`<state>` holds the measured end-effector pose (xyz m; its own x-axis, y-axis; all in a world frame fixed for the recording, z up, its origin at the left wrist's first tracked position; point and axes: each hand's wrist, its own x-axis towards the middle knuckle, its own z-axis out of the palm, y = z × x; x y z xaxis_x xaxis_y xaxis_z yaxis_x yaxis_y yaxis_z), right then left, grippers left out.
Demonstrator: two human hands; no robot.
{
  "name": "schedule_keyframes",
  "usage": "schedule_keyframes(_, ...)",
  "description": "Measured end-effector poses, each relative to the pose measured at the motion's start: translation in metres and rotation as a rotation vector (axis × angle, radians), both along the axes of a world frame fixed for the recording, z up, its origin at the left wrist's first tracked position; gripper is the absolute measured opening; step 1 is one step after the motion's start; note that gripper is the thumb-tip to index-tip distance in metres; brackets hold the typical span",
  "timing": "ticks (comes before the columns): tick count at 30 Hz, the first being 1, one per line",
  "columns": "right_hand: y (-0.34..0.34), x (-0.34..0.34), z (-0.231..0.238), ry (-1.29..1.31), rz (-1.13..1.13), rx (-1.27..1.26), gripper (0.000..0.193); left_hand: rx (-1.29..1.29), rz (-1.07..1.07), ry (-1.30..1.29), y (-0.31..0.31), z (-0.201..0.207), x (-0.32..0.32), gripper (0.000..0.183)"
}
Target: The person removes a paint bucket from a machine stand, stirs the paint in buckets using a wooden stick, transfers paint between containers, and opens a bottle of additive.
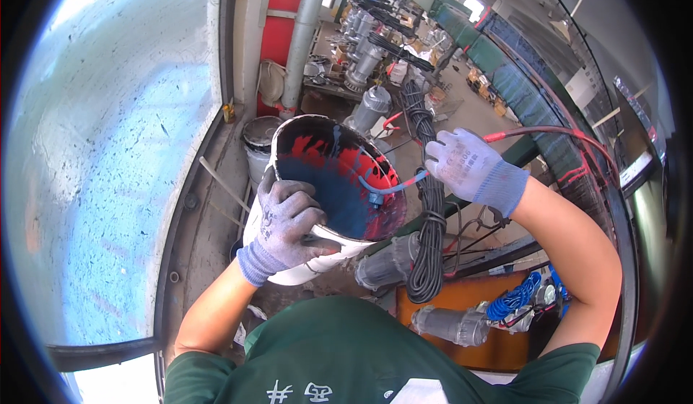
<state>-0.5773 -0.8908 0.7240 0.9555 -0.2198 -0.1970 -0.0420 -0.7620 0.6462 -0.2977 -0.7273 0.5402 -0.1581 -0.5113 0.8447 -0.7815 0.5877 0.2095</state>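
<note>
A white bucket (pixel 292 275) tilts in front of me, its inner wall smeared with red and black paint. Blue paint (pixel 321 191) lies inside it. My left hand (pixel 285 216), in a grey-stained glove, grips the near left rim with the fingers closed over the edge. My right hand (pixel 465 164), in a pale purple glove, is closed around a thin hose (pixel 411 181). The hose's blue-coated end curves down into the bucket, with a small blue fitting at its tip. Beyond my right hand the hose turns red and arcs away to the right.
A bundle of black cable (pixel 426 238) hangs just right of the bucket. Grey cylindrical motor-like units (pixel 451 324) stand and lie around, one with blue cord (pixel 516 296). A smaller lidded pail (pixel 260 137) sits behind the bucket. A paint-speckled translucent panel (pixel 130 187) borders the left.
</note>
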Motion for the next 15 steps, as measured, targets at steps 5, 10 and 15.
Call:
schedule_keyframes(5, 0.007, -0.007, -0.005, -0.028, 0.066, 0.019, 0.017, 0.022, -0.018, 0.027, -0.005, -0.004, -0.006, 0.053)
schedule_keyframes(10, 0.013, -0.015, -0.006, -0.059, 0.108, 0.020, 0.019, 0.036, -0.049, -0.030, -0.010, -0.002, -0.008, 0.053)
schedule_keyframes(15, 0.009, -0.020, -0.013, 0.012, 0.005, 0.042, 0.013, 0.054, -0.078, -0.026, -0.014, -0.005, -0.013, 0.053)
